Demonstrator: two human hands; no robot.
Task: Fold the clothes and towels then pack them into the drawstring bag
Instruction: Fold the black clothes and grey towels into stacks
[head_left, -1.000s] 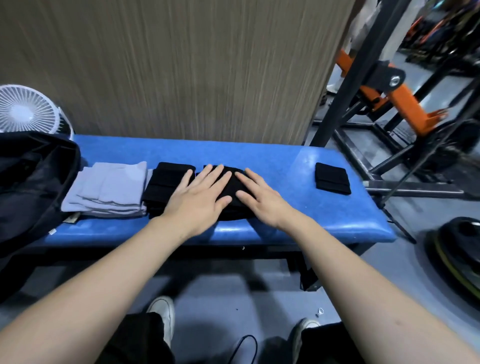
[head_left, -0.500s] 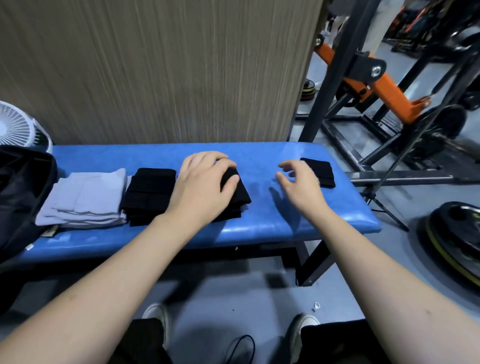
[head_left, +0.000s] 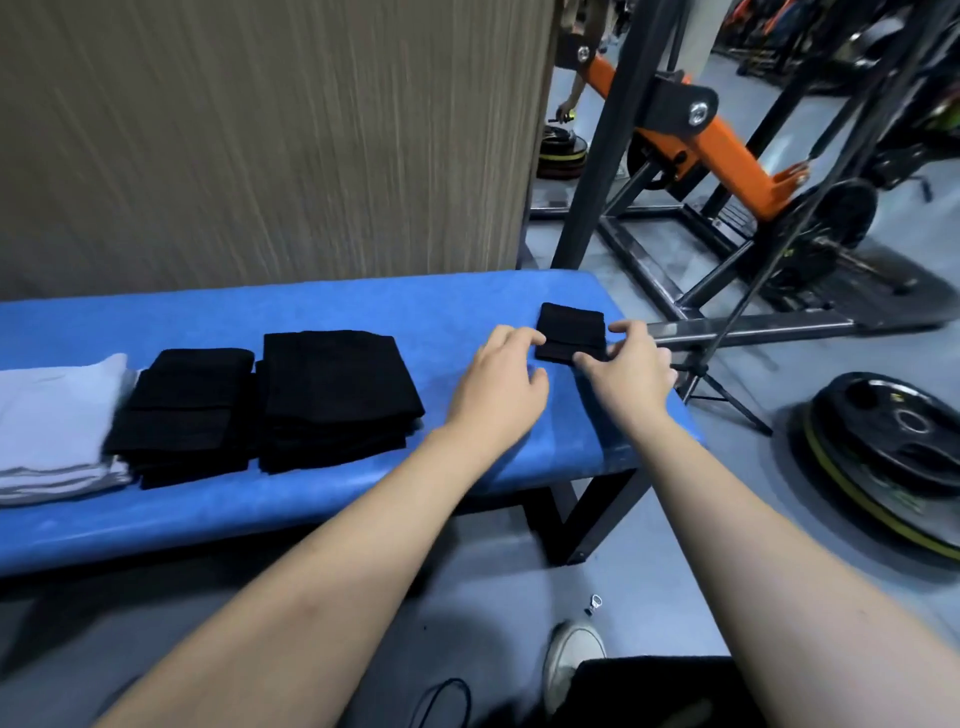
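Blue padding runs the length of the surface (head_left: 363, 306), and everything the person is working with sits on it. Well off to the left of both hands lies the largest bundle, a folded pale grey garment (head_left: 57, 415), partly cut off by the frame edge. Just beside it, nearer the hands, sits a folded black stack (head_left: 187, 410), and touching that one, closer still, a squarer folded black pile (head_left: 332, 389). All three look finished — flat, edges squared, nothing trailing.

Beyond the fingertips, near the far right end of the surface, is the smallest piece, a small black folded cloth (head_left: 571, 332). The left hand (head_left: 501, 384) reaches it from the near-left side, fingers bent, their tips at the cloth's left edge; whether they have hold of it I cannot tell. The right hand (head_left: 626, 369) comes in from the near-right corner, thumb and forefinger spread around that corner, seemingly about to pinch it rather than gripping already.

By my reckoning the folding is close to done, this little cloth being the last to be gathered or tidied. Packing has not begun — no drawstring bag shows from where the camera looks, so all four bundles have yet to go in.
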